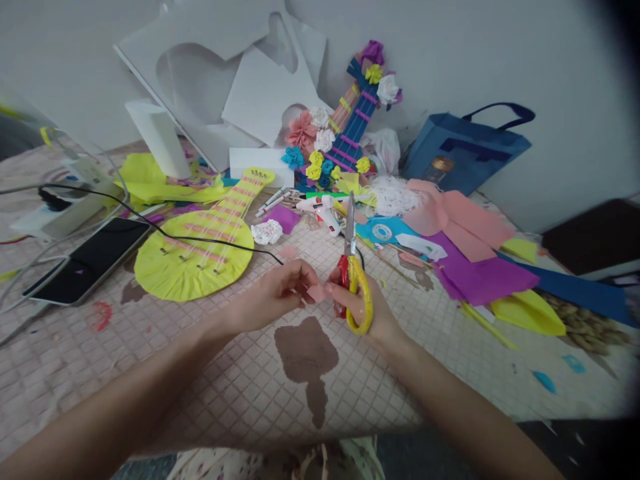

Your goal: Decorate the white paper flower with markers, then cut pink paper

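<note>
My left hand (280, 293) is closed, its fingertips pinching a small piece of pink paper (316, 292) near the middle of the table. Against it on the right, my right hand (367, 307) holds scissors (359, 293) with red and yellow handles, and its fingertips touch the pink piece too. The scissor blades point up and away from me. To the left lies a yellow paper-covered instrument shape (197, 260) with pink stripes and white strings. A crumpled white paper ball (267, 231) and a white glue gun (326, 215) lie beyond my hands.
A phone (90, 260) and power strips (70, 217) with cables lie left. Behind are white board cutouts (273, 93) and a blue flower-decorated instrument shape (353, 130). A blue bag (460, 157) stands right, behind pink and purple paper (483, 277).
</note>
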A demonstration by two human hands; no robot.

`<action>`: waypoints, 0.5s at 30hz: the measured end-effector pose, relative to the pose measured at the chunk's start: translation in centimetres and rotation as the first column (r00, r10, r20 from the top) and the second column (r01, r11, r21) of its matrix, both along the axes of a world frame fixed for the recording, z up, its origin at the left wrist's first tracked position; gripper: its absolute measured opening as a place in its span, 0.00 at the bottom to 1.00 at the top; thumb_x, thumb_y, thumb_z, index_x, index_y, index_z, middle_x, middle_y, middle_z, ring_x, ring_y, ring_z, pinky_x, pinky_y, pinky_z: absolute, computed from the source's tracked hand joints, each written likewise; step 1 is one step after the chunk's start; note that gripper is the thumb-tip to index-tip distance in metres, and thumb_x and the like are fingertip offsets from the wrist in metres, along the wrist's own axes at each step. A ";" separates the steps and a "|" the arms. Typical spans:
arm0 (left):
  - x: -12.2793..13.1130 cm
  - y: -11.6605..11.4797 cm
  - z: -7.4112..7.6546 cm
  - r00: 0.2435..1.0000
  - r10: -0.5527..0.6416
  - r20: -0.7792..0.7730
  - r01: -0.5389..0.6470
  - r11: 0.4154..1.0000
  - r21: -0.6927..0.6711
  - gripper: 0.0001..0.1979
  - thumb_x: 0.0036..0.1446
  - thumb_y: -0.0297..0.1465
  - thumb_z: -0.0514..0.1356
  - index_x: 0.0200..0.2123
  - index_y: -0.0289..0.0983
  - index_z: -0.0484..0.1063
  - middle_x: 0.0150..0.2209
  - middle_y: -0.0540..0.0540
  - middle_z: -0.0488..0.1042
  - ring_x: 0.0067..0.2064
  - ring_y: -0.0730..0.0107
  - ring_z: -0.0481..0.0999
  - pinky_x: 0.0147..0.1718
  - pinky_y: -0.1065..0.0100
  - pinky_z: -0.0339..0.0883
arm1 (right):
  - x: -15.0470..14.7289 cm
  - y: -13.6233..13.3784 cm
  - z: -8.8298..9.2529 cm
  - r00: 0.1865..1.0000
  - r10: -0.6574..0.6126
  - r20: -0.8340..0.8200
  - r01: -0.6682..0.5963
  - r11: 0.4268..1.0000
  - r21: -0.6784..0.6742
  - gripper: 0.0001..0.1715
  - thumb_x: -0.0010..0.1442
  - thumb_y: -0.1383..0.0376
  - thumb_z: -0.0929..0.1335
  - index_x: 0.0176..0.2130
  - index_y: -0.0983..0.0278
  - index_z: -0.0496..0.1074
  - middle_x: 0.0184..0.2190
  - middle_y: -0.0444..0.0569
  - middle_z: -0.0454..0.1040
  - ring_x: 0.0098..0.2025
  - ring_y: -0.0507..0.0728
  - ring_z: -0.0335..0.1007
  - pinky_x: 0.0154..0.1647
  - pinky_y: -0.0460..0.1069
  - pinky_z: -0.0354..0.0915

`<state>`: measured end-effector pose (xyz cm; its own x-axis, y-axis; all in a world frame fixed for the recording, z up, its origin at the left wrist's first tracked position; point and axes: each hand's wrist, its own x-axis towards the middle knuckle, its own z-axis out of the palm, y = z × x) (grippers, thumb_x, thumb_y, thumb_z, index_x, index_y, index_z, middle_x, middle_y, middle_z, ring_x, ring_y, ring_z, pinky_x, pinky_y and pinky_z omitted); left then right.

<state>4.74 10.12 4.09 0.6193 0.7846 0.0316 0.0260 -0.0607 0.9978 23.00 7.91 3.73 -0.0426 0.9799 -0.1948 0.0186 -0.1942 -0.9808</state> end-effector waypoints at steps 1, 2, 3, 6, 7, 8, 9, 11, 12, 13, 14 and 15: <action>0.1 -0.1 0.0 0.999 0.014 -0.041 -0.012 0.999 0.049 0.09 0.51 0.22 0.57 0.37 0.36 0.66 0.35 0.48 0.73 0.36 0.71 0.73 0.36 0.67 0.68 | 0.0 0.0 0.0 1.000 0.005 -0.011 -0.005 1.000 0.006 0.16 0.45 0.59 0.72 0.29 0.62 0.63 0.19 0.36 0.62 0.17 0.46 0.56 0.16 0.43 0.59; 0.1 -0.2 0.0 0.996 0.038 -0.078 -0.031 0.995 0.092 0.08 0.52 0.22 0.57 0.37 0.36 0.67 0.36 0.47 0.74 0.37 0.71 0.74 0.37 0.67 0.68 | 0.0 0.0 0.0 1.000 0.013 -0.015 -0.013 1.000 0.009 0.16 0.45 0.59 0.72 0.29 0.62 0.63 0.19 0.36 0.62 0.17 0.46 0.57 0.16 0.43 0.59; 0.2 -0.3 -0.1 0.992 0.068 -0.103 -0.055 0.991 0.125 0.07 0.52 0.23 0.58 0.36 0.36 0.68 0.36 0.47 0.74 0.37 0.70 0.74 0.37 0.67 0.68 | 0.0 0.0 0.1 1.000 0.024 -0.010 -0.024 1.000 0.007 0.16 0.45 0.58 0.72 0.29 0.62 0.63 0.19 0.36 0.62 0.16 0.46 0.57 0.16 0.43 0.59; 0.6 -0.5 -0.3 0.985 0.126 -0.119 -0.107 0.983 0.150 0.03 0.53 0.27 0.60 0.34 0.35 0.69 0.34 0.47 0.74 0.35 0.71 0.74 0.37 0.67 0.68 | 0.0 -0.1 0.2 0.999 0.043 0.018 -0.044 0.999 0.003 0.16 0.45 0.58 0.71 0.29 0.62 0.63 0.18 0.36 0.62 0.16 0.46 0.57 0.15 0.43 0.58; 0.6 -0.6 -0.3 0.985 0.132 -0.114 -0.115 0.983 0.144 0.03 0.54 0.28 0.60 0.33 0.35 0.70 0.34 0.47 0.75 0.35 0.71 0.74 0.37 0.67 0.68 | 0.0 -0.1 0.3 0.999 0.047 0.024 -0.047 0.999 0.004 0.16 0.45 0.57 0.71 0.28 0.62 0.63 0.17 0.36 0.62 0.16 0.46 0.57 0.15 0.43 0.58; 0.7 -0.6 -0.4 0.985 0.137 -0.106 -0.122 0.983 0.136 0.03 0.54 0.28 0.61 0.32 0.35 0.70 0.33 0.46 0.75 0.35 0.71 0.74 0.37 0.67 0.68 | 0.0 -0.1 0.3 0.998 0.050 0.025 -0.050 0.999 0.006 0.16 0.46 0.57 0.71 0.29 0.62 0.63 0.17 0.36 0.62 0.16 0.46 0.57 0.15 0.42 0.58; 0.7 -0.6 -0.5 0.985 0.140 -0.097 -0.127 0.984 0.129 0.03 0.54 0.29 0.61 0.32 0.35 0.70 0.33 0.46 0.75 0.35 0.71 0.74 0.38 0.67 0.68 | 0.0 -0.1 0.3 0.998 0.052 0.023 -0.052 0.999 0.009 0.16 0.46 0.57 0.71 0.29 0.62 0.63 0.17 0.36 0.62 0.15 0.46 0.56 0.15 0.42 0.58; 0.7 -0.5 -0.6 0.987 0.142 -0.078 -0.133 0.985 0.107 0.05 0.54 0.31 0.62 0.32 0.35 0.71 0.33 0.46 0.75 0.35 0.71 0.74 0.37 0.68 0.68 | 0.0 -0.1 0.2 0.998 0.057 0.022 -0.057 0.998 0.014 0.17 0.46 0.56 0.71 0.30 0.62 0.63 0.17 0.35 0.62 0.15 0.46 0.57 0.15 0.43 0.58; 0.7 -0.4 -0.7 0.987 0.140 -0.073 -0.133 0.987 0.091 0.06 0.54 0.32 0.62 0.32 0.34 0.71 0.33 0.46 0.75 0.35 0.71 0.74 0.37 0.68 0.68 | 0.0 -0.1 0.2 0.998 0.056 0.022 -0.057 0.998 0.013 0.17 0.46 0.56 0.71 0.30 0.61 0.63 0.17 0.35 0.62 0.15 0.46 0.57 0.15 0.43 0.58; 0.6 -0.4 -0.7 0.988 0.135 -0.070 -0.130 0.989 0.069 0.08 0.54 0.33 0.63 0.32 0.34 0.72 0.33 0.45 0.75 0.35 0.71 0.74 0.36 0.68 0.68 | 0.0 -0.1 0.2 0.998 0.056 0.023 -0.056 0.998 0.012 0.17 0.47 0.55 0.71 0.30 0.61 0.63 0.17 0.35 0.62 0.15 0.46 0.57 0.15 0.43 0.58; 0.6 -0.3 -0.7 0.990 0.127 -0.065 -0.125 0.991 0.044 0.09 0.54 0.34 0.63 0.32 0.34 0.72 0.33 0.46 0.75 0.35 0.71 0.73 0.36 0.68 0.67 | 0.0 -0.1 0.2 0.998 0.057 0.026 -0.057 0.998 0.009 0.17 0.47 0.55 0.71 0.31 0.61 0.63 0.17 0.35 0.63 0.15 0.46 0.57 0.15 0.43 0.58; 0.6 -0.3 -0.8 0.991 0.119 -0.056 -0.118 0.993 0.018 0.10 0.53 0.35 0.63 0.32 0.34 0.71 0.32 0.46 0.74 0.34 0.71 0.73 0.35 0.68 0.67 | 0.0 -0.1 0.3 0.998 0.059 0.030 -0.059 0.998 0.007 0.18 0.47 0.55 0.71 0.31 0.61 0.63 0.18 0.36 0.63 0.15 0.46 0.57 0.15 0.43 0.58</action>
<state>5.32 9.84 3.31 0.5234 0.8520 0.0113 0.0903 -0.0687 0.9935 23.02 7.80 4.03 -0.0950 0.9774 -0.1890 0.0591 -0.1840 -0.9811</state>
